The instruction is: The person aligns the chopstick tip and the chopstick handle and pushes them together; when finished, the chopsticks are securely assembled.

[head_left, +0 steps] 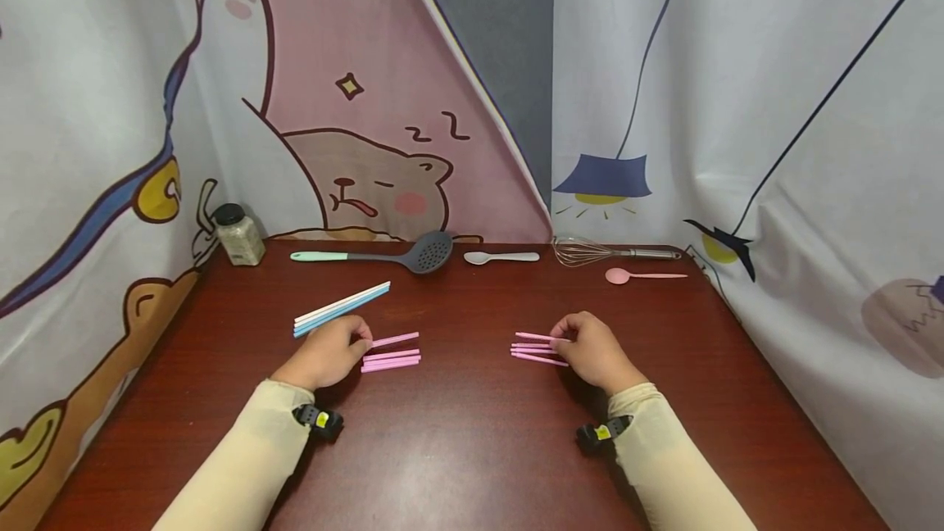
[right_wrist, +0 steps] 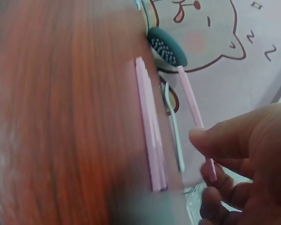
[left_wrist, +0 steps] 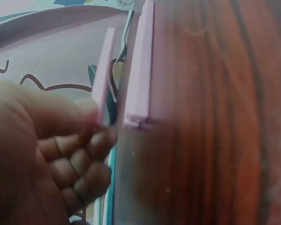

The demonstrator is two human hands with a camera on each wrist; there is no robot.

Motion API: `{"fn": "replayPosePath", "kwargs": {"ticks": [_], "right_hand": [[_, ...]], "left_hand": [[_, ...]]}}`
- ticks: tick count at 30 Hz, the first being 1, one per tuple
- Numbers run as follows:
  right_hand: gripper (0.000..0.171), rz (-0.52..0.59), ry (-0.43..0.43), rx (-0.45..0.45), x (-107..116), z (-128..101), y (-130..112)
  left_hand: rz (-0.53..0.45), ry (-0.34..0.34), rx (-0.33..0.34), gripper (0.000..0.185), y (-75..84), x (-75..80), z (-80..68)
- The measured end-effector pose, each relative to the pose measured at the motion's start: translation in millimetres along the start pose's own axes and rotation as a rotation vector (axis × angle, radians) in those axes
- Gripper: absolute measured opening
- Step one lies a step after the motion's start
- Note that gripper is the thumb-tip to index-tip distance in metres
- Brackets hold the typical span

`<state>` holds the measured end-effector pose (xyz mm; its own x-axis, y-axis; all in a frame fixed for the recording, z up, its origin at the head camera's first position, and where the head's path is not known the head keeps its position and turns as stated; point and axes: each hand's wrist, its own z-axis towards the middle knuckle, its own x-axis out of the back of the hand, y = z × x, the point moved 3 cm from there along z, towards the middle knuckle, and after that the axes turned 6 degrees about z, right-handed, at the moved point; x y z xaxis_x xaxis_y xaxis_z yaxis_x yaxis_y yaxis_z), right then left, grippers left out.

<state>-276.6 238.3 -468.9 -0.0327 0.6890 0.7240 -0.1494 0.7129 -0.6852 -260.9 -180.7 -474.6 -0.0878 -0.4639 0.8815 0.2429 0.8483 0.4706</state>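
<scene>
My left hand (head_left: 361,342) pinches the near end of one pink stick (head_left: 396,340), lifted slightly above the dark red table (head_left: 472,433). Just right of it a few more pink sticks (head_left: 391,362) lie side by side. In the left wrist view the pinched stick (left_wrist: 103,79) runs beside the lying sticks (left_wrist: 140,70). My right hand (head_left: 562,342) pinches another pink stick (head_left: 533,337) over a small group of pink sticks (head_left: 533,353). The right wrist view shows that held stick (right_wrist: 191,98) above the lying sticks (right_wrist: 150,136). A bundle of blue and white sticks (head_left: 341,308) lies behind my left hand.
Along the table's back edge stand a spice jar (head_left: 239,234), a slotted spoon with a teal handle (head_left: 413,254), a white spoon (head_left: 501,256), a wire whisk (head_left: 605,251) and a pink spoon (head_left: 642,275). Printed cloth walls close in the left, back and right sides.
</scene>
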Motion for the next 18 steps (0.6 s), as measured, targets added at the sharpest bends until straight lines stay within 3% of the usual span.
{"fn": "replayPosePath", "kwargs": {"ticks": [8, 13, 18], "right_hand": [[0.006, 0.113, -0.003, 0.059, -2.4, -7.7, -24.8], [0.006, 0.191, -0.01, 0.114, -5.5, -17.0, -46.5], [0.007, 0.29, -0.035, 0.191, -8.9, -27.9, -70.3]], "left_hand": [[-0.164, 0.047, -0.138, 0.007, 14.7, -0.1, -0.8], [-0.221, 0.087, -0.22, 0.008, 32.2, 2.2, -5.0], [-0.242, 0.07, -0.265, 0.004, 48.3, 0.7, -9.2]]}}
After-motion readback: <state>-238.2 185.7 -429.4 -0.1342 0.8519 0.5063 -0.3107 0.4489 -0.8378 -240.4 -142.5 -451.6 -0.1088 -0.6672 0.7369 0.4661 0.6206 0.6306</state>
